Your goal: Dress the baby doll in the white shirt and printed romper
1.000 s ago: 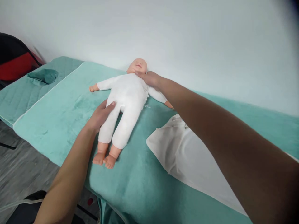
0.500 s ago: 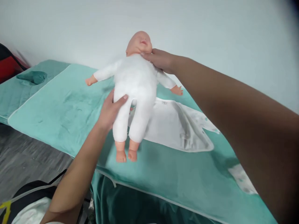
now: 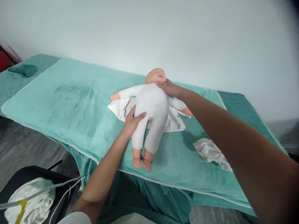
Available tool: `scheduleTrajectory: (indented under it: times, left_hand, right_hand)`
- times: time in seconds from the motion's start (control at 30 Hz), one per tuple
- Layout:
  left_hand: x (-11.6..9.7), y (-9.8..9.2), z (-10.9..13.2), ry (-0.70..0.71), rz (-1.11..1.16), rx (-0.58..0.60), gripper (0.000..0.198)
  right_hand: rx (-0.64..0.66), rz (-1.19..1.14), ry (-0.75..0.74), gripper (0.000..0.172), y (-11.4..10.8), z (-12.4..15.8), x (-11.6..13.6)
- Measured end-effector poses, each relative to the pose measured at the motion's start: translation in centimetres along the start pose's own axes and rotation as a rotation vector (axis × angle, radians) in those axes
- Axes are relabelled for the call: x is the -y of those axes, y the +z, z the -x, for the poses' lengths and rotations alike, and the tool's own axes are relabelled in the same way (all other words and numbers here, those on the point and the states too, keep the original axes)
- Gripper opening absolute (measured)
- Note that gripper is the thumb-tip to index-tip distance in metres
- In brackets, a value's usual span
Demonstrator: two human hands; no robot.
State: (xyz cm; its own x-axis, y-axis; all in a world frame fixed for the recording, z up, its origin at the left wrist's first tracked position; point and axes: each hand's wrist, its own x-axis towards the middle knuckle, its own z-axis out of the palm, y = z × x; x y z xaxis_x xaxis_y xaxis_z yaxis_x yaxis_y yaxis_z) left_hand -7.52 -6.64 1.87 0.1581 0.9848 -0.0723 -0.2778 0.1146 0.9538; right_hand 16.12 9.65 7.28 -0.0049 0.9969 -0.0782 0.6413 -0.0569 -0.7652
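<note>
"Holding the doll (image 3: 153, 99) where?"
"Over the shirt (image 3: 176, 123) on the bed (image 3: 70, 102), feet toward the near edge."
"Gripping how?"
"With left hand (image 3: 131, 123) clasped round the hip, right hand (image 3: 171, 89) curled at the neck."

The back of the doll (image 3: 153, 102) is out of sight, and its torso covers the middle of the white garment (image 3: 176, 122) beneath. The left hand (image 3: 132, 124) has its fingers hidden under the doll's hip; those of the right hand (image 3: 171, 88) largely vanish behind the neck. The right forearm (image 3: 221, 130) hides part of a crumpled white package (image 3: 206, 147), its green print too small to read. The left edge of view cuts off the massage bed (image 3: 77, 93), a red-and-black chair (image 3: 4, 60) and a black seat (image 3: 23, 175).
</note>
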Motion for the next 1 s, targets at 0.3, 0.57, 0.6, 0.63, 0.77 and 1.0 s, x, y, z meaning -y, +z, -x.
scheduleTrajectory:
  times: [0.3,0.57,0.6,0.63,0.77,1.0]
  left_hand:
    - [1.6,-0.6,-0.1,0.093,-0.187,-0.101,0.058]
    - [1.4,-0.2,0.2,0.014,-0.214,-0.197,0.053]
    - [1.4,-0.2,0.2,-0.003,-0.232,-0.217,0.054]
    - [1.5,-0.2,0.3,-0.016,-0.251,-0.233,0.054]
    - [2.1,-0.3,0.6,-0.001,-0.284,-0.237,0.055]
    - [2.2,-0.2,0.4,0.068,-0.293,-0.199,0.044]
  right_hand:
    - [0.042,0.511,-0.114,0.104,-0.7,-0.5,1.1]
    - [0.050,0.730,-0.549,0.054,5.2,2.0,9.3]
    - [0.166,0.753,-0.589,0.050,6.9,1.7,10.0]
    - [0.280,0.772,-0.612,0.046,8.5,1.4,10.5]
    - [0.437,0.798,-0.609,0.033,12.7,-0.1,11.4]
    - [0.311,0.723,-0.593,0.031,10.7,-1.0,10.2]
